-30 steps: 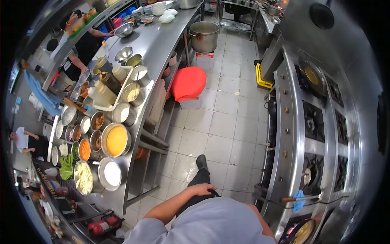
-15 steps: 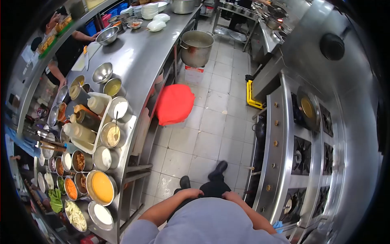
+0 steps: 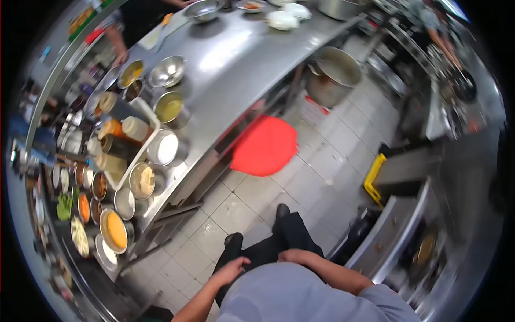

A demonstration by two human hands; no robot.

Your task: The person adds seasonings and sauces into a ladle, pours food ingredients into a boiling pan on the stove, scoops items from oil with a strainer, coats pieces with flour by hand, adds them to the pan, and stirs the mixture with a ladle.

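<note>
My left hand (image 3: pixel 232 269) is at my waist beside the hem of my grey shirt (image 3: pixel 300 298), fingers loosely bent and a little apart, with nothing seen in them. On the other side of the waist, my right hand (image 3: pixel 292 256) rests with curled fingers at the front of my black trousers (image 3: pixel 257 247); what it holds, if anything, is hidden. Past my shoes, a red rounded cover (image 3: pixel 266 146) bulges out beside the steel counter (image 3: pixel 230 86).
Along the counter's near end stand metal tubs, among them orange sauce (image 3: pixel 114 229), and a white tray (image 3: pixel 140 153) of squeeze bottles. A large pot (image 3: pixel 333 78) stands in the aisle. The stove (image 3: pixel 394 236) lines the right. Other people work behind the counter and at the far right.
The view has swung to the right, so the counter now runs diagonally. My left hand has shifted left, away from the middle of my waist; my right hand stays at the waist.
</note>
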